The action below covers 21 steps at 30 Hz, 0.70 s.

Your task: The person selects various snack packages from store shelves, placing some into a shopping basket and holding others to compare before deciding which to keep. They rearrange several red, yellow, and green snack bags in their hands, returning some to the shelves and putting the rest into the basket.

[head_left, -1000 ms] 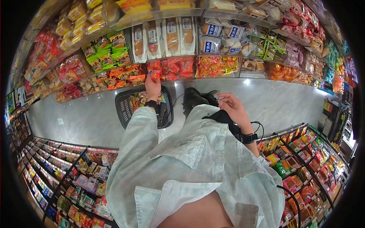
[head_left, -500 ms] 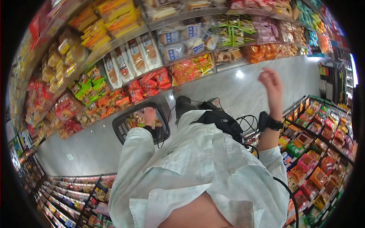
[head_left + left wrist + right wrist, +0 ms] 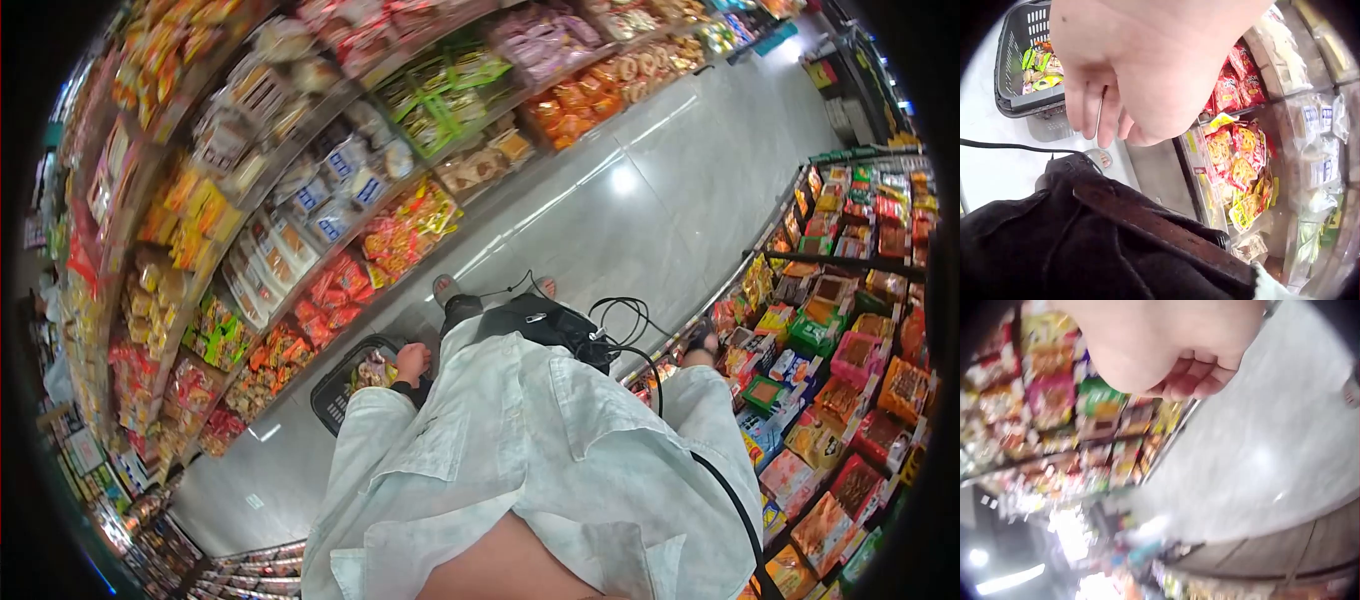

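My left hand (image 3: 413,360) hangs beside my body and overlaps the right side of a black shopping basket (image 3: 325,395) in the head view. In the left wrist view its fingers droop loosely, with nothing seen between them. That view shows the basket standing on the floor beyond them, with small wrapped snacks (image 3: 1041,65) inside. My right hand (image 3: 1179,356) is down by my other side, near the rack of packaged snacks (image 3: 1054,394). Its fingers curl loosely around nothing. From the head it shows only partly, dark beside the sleeve.
Shelves of bagged snacks run along my left, with red packets (image 3: 335,295) and orange packets (image 3: 575,105) in low bins. A tilted rack of boxed goods (image 3: 830,340) stands on my right. Grey tiled floor (image 3: 610,200) lies between. A black cable (image 3: 735,500) loops from the waist bag (image 3: 540,320).
My left hand has gone from the red packets on the shelf, down over the basket, to my side. My right hand has risen, then dropped. The head view has turned right.
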Tool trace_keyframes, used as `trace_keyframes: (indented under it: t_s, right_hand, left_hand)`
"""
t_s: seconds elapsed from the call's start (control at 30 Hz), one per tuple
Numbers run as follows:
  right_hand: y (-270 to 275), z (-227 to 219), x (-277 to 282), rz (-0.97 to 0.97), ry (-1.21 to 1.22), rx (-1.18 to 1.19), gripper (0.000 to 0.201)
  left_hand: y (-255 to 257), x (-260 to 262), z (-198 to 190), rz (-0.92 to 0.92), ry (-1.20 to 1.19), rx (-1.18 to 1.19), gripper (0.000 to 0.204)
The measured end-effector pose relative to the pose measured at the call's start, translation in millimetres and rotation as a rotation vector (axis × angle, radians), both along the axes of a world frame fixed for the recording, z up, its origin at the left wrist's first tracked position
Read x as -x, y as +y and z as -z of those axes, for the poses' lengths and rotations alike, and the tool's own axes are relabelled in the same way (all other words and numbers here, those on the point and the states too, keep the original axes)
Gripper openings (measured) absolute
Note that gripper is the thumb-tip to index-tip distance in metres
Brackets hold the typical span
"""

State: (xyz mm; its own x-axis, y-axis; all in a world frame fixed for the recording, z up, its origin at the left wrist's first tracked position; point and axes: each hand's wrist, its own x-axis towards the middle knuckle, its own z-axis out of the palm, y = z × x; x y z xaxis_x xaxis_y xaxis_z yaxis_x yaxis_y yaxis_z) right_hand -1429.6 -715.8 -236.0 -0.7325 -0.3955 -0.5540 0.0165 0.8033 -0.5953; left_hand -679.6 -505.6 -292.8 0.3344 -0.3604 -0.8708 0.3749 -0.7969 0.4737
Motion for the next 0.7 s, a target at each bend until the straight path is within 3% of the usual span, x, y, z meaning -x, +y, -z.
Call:
trace_keyframes:
  t_s: [0.03,0.1,0.2,0.23,0.33,0.47,0.53,0.6,0.67,0.7]
  right_hand:
    - [35,10,1,-0.085,-0.015,-0.126,0.022]
    - [96,26,-8,-0.221,-0.076,-0.297,0.022]
    - [162,39,-22,-0.377,-0.161,-0.415,0.023]
    - [183,46,-27,-0.425,-0.18,-0.44,0.024]
    - [202,49,-22,-0.491,-0.153,-0.448,0.025]
    - [160,21,21,-0.454,0.127,-0.475,0.026]
    - [116,-10,63,-0.341,0.484,-0.598,0.027]
    - [46,-78,111,-0.08,0.867,-0.721,0.028]
    - [-12,-143,186,0.196,1.102,-0.501,0.029]
    - [-25,-162,248,0.257,1.178,-0.193,0.031]
  left_hand:
    - [-7,9,4,-0.027,-0.001,-0.022,0.014]
    - [-13,10,28,0.483,-0.257,0.212,0.014]
    - [-51,32,15,0.717,-0.306,0.321,0.017]
    - [-68,41,7,0.765,-0.282,0.301,0.018]
    - [-130,78,-22,0.518,-0.109,0.112,0.018]
    - [-198,107,-21,0.437,-0.049,0.044,0.016]
    - [-238,124,-23,0.462,-0.047,0.018,0.017]
    - [-275,137,-19,0.524,-0.047,0.01,0.019]
    - [-307,155,-17,0.553,-0.066,0.013,0.019]
    - [-326,165,-14,0.568,-0.074,0.018,0.019]
